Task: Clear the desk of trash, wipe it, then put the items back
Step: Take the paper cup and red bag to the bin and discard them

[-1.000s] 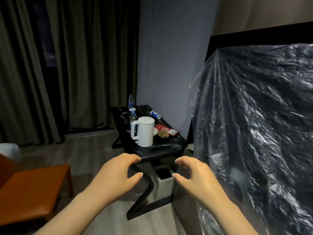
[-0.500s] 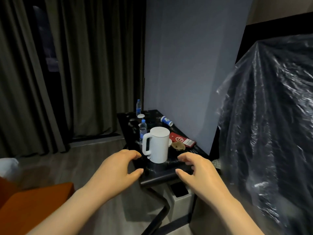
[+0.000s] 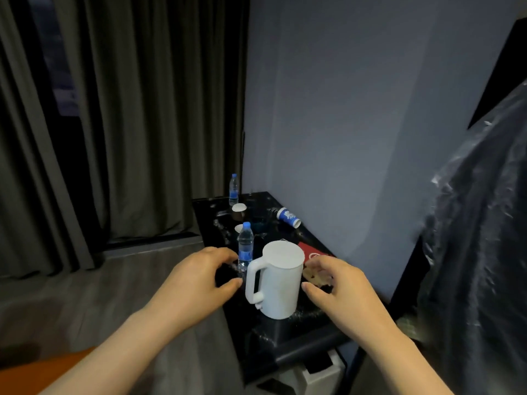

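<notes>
Both sets of fingers half-curled, gripping nothing: left hand [image 3: 196, 280] just left of the white kettle [image 3: 281, 283], right hand [image 3: 339, 292] just right. Kettle upright at the desk's [image 3: 299, 357] near end; probably rigid, slick, heavy if filled, so take the handle. Brown item [image 3: 313, 276] right of kettle blurred, unidentifiable; water level hidden.

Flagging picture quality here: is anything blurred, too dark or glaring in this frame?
Head view: the room is dim and the curtains go nearly black at left. Head view: motion blur smears the right hand and the plastic sheet. Head view: the white kettle reads clearly, and small glints speckle the glossy desk.
</notes>
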The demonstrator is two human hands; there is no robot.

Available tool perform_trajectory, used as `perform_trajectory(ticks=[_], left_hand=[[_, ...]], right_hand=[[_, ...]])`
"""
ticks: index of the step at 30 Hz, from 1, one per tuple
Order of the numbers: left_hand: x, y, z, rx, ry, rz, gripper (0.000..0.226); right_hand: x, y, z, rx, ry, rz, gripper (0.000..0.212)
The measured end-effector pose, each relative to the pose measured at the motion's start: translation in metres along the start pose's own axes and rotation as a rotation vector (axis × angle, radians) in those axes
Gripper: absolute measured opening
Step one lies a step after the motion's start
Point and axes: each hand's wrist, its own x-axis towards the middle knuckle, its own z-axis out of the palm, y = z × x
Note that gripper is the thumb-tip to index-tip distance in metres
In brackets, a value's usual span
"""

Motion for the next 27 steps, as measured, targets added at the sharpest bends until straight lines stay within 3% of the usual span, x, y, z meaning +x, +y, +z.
perform_trajectory(ticks=[17, 27], left_hand=[[0.205, -0.208, -0.010, -0.071, -0.106, 0.147, 0.043], [0.293, -0.275, 0.018, -0.177, -0.199, 0.179, 0.037]], right_hand=[[0.203, -0.060, 0.121, -0.034, 0.110, 0.195, 0.037], [0.295, -0.039, 0.159, -0.049, 0.125, 0.303, 0.029]])
